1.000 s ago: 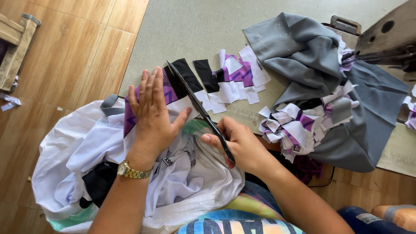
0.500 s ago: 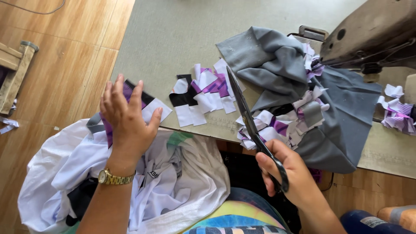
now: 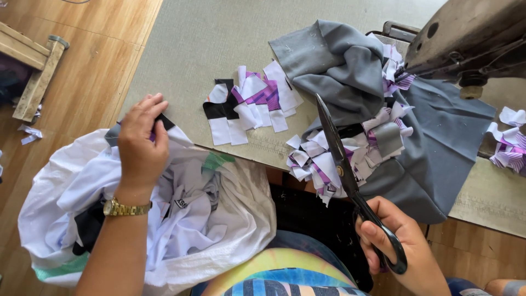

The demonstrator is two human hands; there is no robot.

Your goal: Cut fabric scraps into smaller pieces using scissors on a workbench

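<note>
My left hand (image 3: 141, 141), with a gold watch on the wrist, is closed on small dark and purple fabric pieces (image 3: 158, 125) at the rim of a big white sack (image 3: 230, 219) full of cloth scraps. My right hand (image 3: 402, 244) grips the black handles of long scissors (image 3: 339, 159), blades closed and pointing away, above a heap of white, grey and purple cut pieces (image 3: 334, 156). A second group of cut pieces (image 3: 249, 107) lies on the grey-green table top (image 3: 219, 38).
A crumpled grey cloth (image 3: 350, 71) spreads under the sewing machine head (image 3: 471, 38) at the upper right. More purple-white scraps (image 3: 509, 145) lie at the right edge. A wooden stool frame (image 3: 35, 71) stands on the plank floor at the left.
My right hand has carried the scissors rightward, away from the sack, to the heap of cut pieces. My left hand has curled from spread fingers to a closed hold on scraps at the sack's rim.
</note>
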